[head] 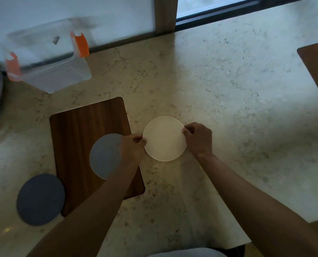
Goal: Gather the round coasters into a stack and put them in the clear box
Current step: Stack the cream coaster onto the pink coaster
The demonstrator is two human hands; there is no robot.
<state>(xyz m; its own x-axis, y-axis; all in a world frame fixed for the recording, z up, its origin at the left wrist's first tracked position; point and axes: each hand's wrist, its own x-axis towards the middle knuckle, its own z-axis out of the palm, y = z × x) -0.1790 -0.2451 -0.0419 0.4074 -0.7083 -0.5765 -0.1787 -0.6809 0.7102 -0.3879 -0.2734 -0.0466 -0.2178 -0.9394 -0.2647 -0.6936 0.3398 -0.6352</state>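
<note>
A cream round coaster (164, 139) lies at the middle of the stone counter. My left hand (133, 146) pinches its left edge and my right hand (198, 138) pinches its right edge. A light grey round coaster (104, 156) rests on the wooden board, partly hidden under my left wrist. Half off the board's near left corner sits a dark grey round coaster (40, 199). The clear box (58, 78) with orange latches stands open at the far left by the wall.
The dark wooden board (80, 123) lies left of centre on the marble-look counter (228, 89). Another wooden board's corner (317, 67) shows at the right edge. A window frame runs along the far side. The counter's near right edge drops off.
</note>
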